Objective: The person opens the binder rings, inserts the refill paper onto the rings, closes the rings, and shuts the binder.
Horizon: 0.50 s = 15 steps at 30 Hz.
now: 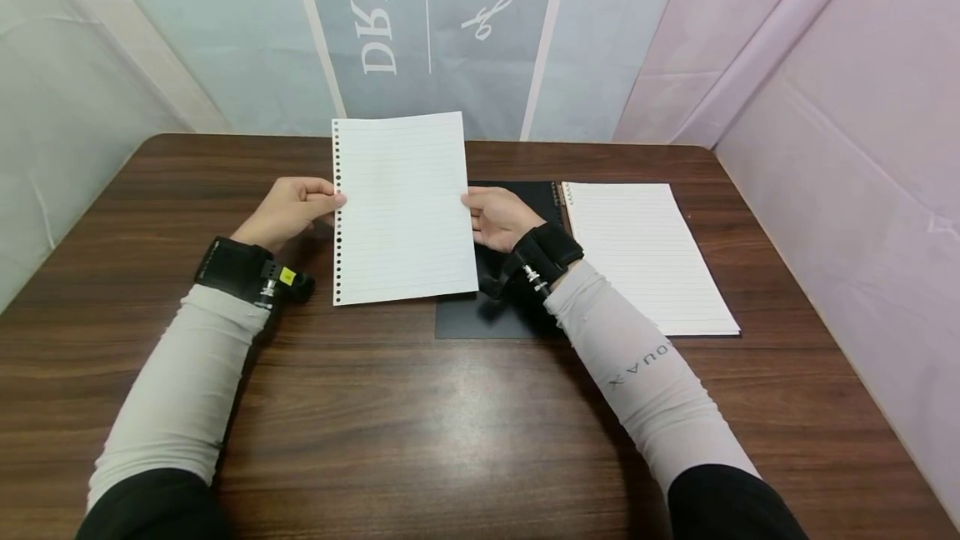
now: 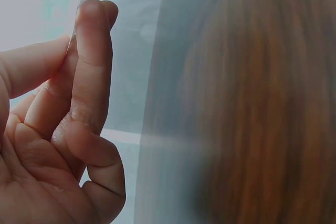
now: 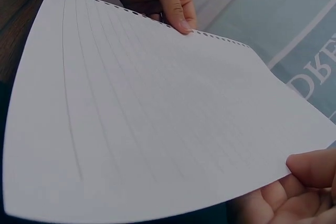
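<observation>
Pinching opposite edges, left fingers [image 1: 324,203] and right fingers [image 1: 478,200] hold lined paper [image 1: 403,211].

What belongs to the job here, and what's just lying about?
Job:
White, lined, punched paper sheet
Left hand, right hand, holding it
Probably the open black notebook with white pages

Just there:
Brown woodgrain table
Pale lettered fabric backdrop

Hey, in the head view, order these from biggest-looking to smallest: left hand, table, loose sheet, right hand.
1. Table
2. Loose sheet
3. Left hand and right hand: they look too alike to rank.
</observation>
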Motion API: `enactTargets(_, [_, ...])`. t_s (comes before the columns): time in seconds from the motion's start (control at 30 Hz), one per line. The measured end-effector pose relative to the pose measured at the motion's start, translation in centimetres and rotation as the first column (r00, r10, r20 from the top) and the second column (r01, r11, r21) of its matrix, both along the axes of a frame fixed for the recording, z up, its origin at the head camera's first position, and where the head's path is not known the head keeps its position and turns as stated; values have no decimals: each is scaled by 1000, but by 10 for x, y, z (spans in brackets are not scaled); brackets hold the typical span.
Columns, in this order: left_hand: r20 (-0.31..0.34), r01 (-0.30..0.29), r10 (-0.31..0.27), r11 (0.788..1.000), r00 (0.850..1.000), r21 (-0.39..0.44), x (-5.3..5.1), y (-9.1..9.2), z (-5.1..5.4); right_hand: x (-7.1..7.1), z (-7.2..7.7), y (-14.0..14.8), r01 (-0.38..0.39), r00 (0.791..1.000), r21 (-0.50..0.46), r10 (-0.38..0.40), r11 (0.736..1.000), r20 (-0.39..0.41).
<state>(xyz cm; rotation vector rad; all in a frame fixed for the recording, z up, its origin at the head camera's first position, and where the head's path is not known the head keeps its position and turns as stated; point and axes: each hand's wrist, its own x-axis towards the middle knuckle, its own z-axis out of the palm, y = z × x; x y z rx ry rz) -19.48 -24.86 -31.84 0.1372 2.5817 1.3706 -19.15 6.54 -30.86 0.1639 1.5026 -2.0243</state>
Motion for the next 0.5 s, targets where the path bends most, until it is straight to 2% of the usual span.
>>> enactTargets(0.5, [-23, 40, -39, 999, 999, 33, -4, 21, 1, 2, 1, 23, 1, 1000, 10, 0, 1000, -9])
